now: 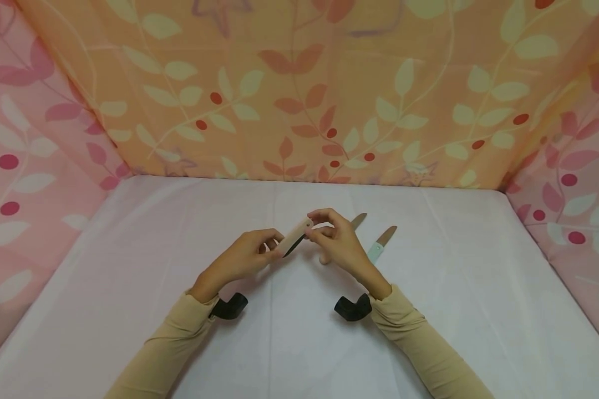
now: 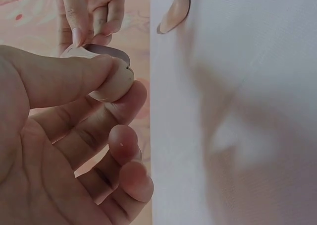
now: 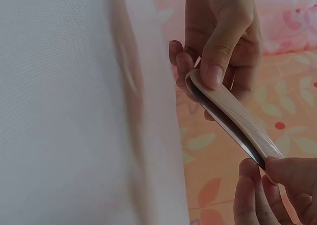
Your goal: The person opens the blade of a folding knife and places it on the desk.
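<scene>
A pale pinkish folding knife (image 1: 293, 239) is held between both hands, tilted, above the white table. Its dark blade is folded along the handle, the edge showing in the slot in the right wrist view. My left hand (image 1: 247, 252) pinches the lower end between thumb and index finger, while its other fingers curl loosely below. At the upper end, beside the rivet, my right hand (image 1: 338, 244) grips the knife with thumb and fingertips. In the right wrist view the folding knife (image 3: 230, 113) spans from one hand to the other.
On the white cloth (image 1: 279, 343) past my right hand lies an unfolded knife with a mint handle (image 1: 376, 252). Another knife blade (image 1: 360, 220) pokes out beside it, its handle hidden behind the hand. Floral fabric walls (image 1: 289, 111) enclose the back and sides.
</scene>
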Demonstrator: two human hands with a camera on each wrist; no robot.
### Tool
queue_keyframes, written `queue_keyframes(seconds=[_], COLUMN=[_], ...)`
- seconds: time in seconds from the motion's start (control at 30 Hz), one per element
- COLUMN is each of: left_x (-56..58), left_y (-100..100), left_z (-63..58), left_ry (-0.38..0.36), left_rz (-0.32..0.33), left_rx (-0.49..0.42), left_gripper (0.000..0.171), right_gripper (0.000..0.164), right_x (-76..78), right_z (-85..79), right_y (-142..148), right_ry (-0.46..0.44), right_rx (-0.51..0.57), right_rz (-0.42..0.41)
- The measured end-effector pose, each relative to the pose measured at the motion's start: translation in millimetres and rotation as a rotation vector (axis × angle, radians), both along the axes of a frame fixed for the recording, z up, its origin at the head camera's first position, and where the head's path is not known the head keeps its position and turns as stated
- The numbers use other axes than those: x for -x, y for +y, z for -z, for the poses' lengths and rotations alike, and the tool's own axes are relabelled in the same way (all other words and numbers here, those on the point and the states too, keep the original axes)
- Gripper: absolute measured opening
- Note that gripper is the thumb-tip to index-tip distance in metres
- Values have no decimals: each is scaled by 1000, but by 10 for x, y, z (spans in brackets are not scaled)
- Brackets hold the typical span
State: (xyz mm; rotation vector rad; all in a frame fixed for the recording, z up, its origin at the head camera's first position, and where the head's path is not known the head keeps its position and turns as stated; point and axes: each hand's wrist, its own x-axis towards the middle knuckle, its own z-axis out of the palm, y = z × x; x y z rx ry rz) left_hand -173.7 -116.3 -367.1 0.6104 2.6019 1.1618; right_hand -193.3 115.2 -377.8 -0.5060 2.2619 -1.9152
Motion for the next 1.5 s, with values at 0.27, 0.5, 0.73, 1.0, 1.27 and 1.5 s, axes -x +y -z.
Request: queue_keyframes(seconds=[0.27,0.5,0.73,1.0,1.27,1.5], left_x=[-11,-20,-31,-42,-53,-45], left_y=[14,42,74,98,122,94], left_z=[-23,-27,-13,7,5,2], left_ry=[15,35,15,-2,4,7], left_rz=[-21,-38,-49,-44,-45,-39], left_rx=[-11,-47,-83,-100,-105,-86], left_gripper=[20,23,26,28,26,26], right_gripper=[40,40,26,25,25,23], right_x=[-16,-19,-25,-20,-16,-17], right_z=[-40,-54,-6,33,34,18], right_y=[11,7,-30,-50,-35,-15], right_ry=[-13,-44,-37,-28,-26,4], right_rx=[-23,-53,-118,-187,-208,-235], right_rz=[0,-20,-58,-101,-151,-139])
